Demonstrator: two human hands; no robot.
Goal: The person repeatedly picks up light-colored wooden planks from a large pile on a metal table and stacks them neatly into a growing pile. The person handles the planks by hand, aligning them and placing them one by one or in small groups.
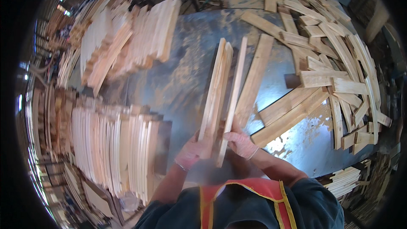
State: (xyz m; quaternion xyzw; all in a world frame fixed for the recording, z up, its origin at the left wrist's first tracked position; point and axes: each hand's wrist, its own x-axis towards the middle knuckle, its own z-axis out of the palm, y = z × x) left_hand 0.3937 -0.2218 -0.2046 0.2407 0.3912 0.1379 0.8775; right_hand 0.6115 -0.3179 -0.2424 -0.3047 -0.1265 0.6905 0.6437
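Observation:
My left hand (190, 149), in a pale pinkish glove, is closed round the near end of a few wooden boards (215, 95) standing on edge side by side. Just right of it, my gloved right hand (242, 144) grips a narrow wooden board (234, 93), also on edge, with a gap between it and the left bundle. A wider flat board (257, 70) runs away from behind the right hand; whether the fingers touch it I cannot tell. Both hands are near the front of a dark metal table (186, 55), and the boards point toward its far side.
A row of stacked boards (112, 144) stands at the near left, with another stack (140, 34) behind it. Loose boards lie in a jumbled pile (335, 68) along the right. Two flat boards (292, 112) rest between that pile and my right hand. Sawdust patches the tabletop.

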